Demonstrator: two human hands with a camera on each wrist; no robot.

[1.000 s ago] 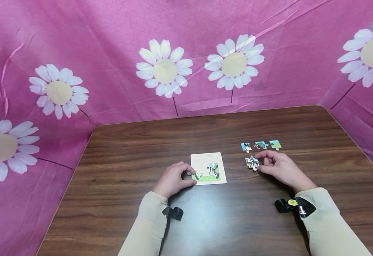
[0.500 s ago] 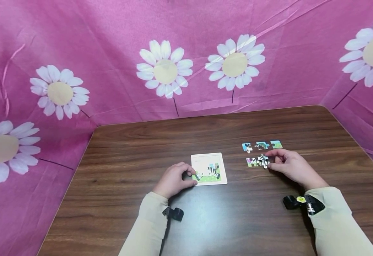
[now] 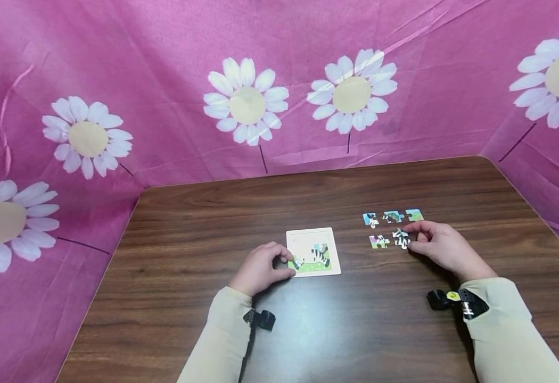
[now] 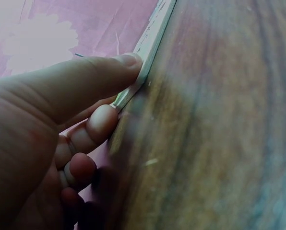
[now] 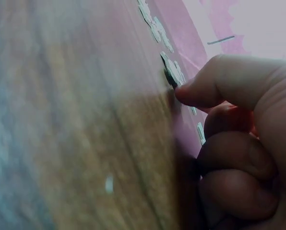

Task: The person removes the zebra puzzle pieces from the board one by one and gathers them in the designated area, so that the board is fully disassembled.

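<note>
My left hand (image 3: 262, 268) grips the left edge of a small square puzzle board (image 3: 336, 266), with the thumb on its near corner. In the left wrist view the thumb lies over the board's edge (image 4: 150, 52) and a fingertip meets it from the other side. A partly filled zebra picture on green shows in the board. To the right, my right hand (image 3: 444, 250) pinches a black-and-white puzzle piece (image 3: 399, 239) between thumb and index finger. The right wrist view has that piece (image 5: 171, 67) close over the tabletop, its near edge at the thumb tip; the other fingers are curled in.
A puzzle piece with pink and green (image 3: 379, 242) lies just left of the pinched one. Behind them stand three more in a row: a zebra-head piece (image 3: 370, 219), a blue-green piece (image 3: 393, 216) and a green-and-blue piece (image 3: 414, 215). Flowered pink cloth (image 3: 298, 154) borders the wooden table (image 3: 203, 223).
My right hand has moved right with the black-and-white piece, away from the pink-and-green piece, which now shows fully. The left hand and the board have stayed put.
</note>
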